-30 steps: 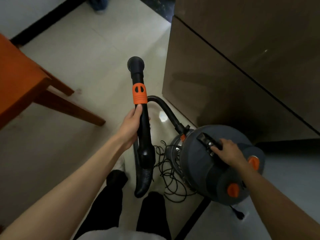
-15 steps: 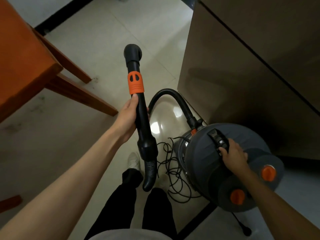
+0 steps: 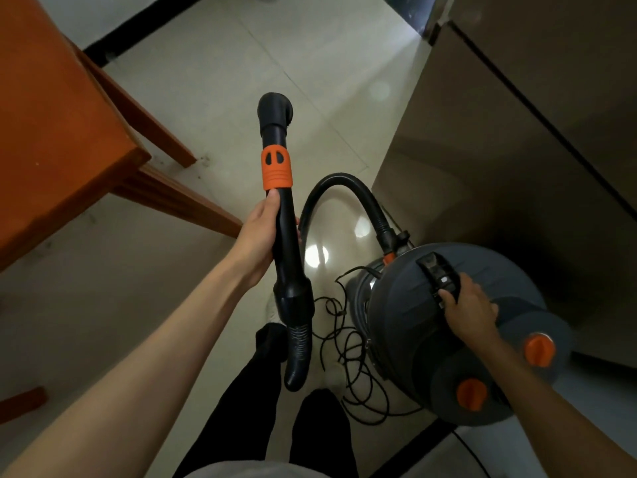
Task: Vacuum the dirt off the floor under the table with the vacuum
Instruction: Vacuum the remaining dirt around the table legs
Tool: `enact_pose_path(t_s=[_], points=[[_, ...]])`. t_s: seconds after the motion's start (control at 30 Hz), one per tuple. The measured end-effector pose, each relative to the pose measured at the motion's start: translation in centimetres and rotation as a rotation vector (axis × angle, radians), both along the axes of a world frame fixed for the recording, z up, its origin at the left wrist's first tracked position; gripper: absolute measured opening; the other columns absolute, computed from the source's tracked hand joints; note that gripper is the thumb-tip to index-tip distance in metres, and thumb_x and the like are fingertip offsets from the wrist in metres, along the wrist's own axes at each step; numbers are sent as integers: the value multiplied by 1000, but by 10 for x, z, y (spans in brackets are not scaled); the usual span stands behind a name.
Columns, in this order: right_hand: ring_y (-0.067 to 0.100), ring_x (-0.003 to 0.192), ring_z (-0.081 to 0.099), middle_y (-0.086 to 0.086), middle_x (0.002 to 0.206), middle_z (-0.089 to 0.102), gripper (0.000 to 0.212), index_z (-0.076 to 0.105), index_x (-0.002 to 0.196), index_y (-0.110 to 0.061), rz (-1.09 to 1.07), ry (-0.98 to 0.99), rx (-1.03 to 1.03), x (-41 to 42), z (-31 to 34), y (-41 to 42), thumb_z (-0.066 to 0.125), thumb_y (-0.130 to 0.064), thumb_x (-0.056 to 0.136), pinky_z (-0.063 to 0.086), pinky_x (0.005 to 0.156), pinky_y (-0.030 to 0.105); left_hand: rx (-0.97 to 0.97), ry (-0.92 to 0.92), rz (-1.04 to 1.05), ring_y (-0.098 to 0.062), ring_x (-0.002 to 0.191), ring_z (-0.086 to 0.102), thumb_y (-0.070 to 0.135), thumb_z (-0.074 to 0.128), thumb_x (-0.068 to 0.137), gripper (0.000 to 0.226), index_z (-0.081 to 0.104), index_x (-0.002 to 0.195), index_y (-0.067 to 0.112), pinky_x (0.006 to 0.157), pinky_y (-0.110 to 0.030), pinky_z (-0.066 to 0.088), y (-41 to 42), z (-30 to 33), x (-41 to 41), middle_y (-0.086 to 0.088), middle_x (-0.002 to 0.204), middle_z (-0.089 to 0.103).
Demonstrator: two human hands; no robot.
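My left hand (image 3: pixel 262 236) grips the black vacuum wand (image 3: pixel 282 208) just below its orange collar, and the round nozzle (image 3: pixel 275 110) points away from me above the pale tiled floor (image 3: pixel 220 81). My right hand (image 3: pixel 465 305) grips the black carry handle (image 3: pixel 436 269) on top of the grey canister vacuum (image 3: pixel 413 326), which has two orange knobs. A black hose (image 3: pixel 348 188) arcs from the canister toward the wand. The orange-brown wooden table (image 3: pixel 51 132) stands at the left, with its legs slanting to the floor. A few dark specks lie on the tiles near the table leg.
A tall brown cabinet (image 3: pixel 499 150) fills the right side, close to the canister. A tangled black power cord (image 3: pixel 348 346) lies on the floor between my legs and the canister. A black skirting strip (image 3: pixel 144 25) runs along the far wall.
The view has shifted toward the table, so the table now looms larger at the left. The wand and the canister ride along in my hands, both grips unchanged.
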State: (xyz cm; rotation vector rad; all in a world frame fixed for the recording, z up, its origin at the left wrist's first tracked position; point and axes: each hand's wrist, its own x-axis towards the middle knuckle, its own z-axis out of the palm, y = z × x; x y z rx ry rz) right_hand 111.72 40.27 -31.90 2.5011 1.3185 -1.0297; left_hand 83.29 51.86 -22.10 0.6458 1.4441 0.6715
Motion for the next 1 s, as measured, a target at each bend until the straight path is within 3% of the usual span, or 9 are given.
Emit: enact_pose_path(t_s=[0.2, 0.37, 0.63, 0.8, 1.0], points=[[37, 118, 48, 23, 131, 48, 49, 32, 140, -3, 111, -17, 37, -32, 1, 51, 42, -29, 100, 33, 99, 45, -5, 23, 35, -18, 67, 55, 39, 30, 101, 28, 49, 94, 18, 75, -35, 49, 26, -3, -23, -7, 81, 55], [39, 111, 52, 23, 129, 48, 48, 32, 138, -4, 201, -43, 50, -66, 4, 118, 39, -34, 101, 41, 84, 40, -48, 37, 116, -18, 65, 56, 40, 33, 100, 28, 50, 94, 18, 74, -37, 50, 50, -10, -41, -7, 78, 58], [41, 109, 53, 20, 124, 52, 39, 41, 122, -6, 285, -66, 93, -126, 4, 219, 37, -39, 100, 40, 83, 43, -64, 61, 175, -26, 78, 56, 40, 37, 99, 27, 52, 92, 19, 89, -49, 49, 106, -11, -64, -8, 82, 59], [41, 107, 55, 18, 119, 55, 38, 42, 117, -8, 360, -45, 176, -171, -3, 292, 38, -41, 99, 42, 84, 44, -37, 64, 210, -19, 74, 58, 41, 35, 99, 28, 53, 94, 21, 74, -35, 49, 148, -13, -78, -7, 84, 59], [40, 109, 55, 18, 121, 57, 42, 42, 121, -8, 407, 11, 215, -220, -8, 381, 40, -44, 98, 42, 87, 45, -45, 103, 299, -28, 91, 61, 46, 35, 97, 26, 53, 103, 28, 91, -47, 50, 204, -17, -98, -10, 97, 62]])
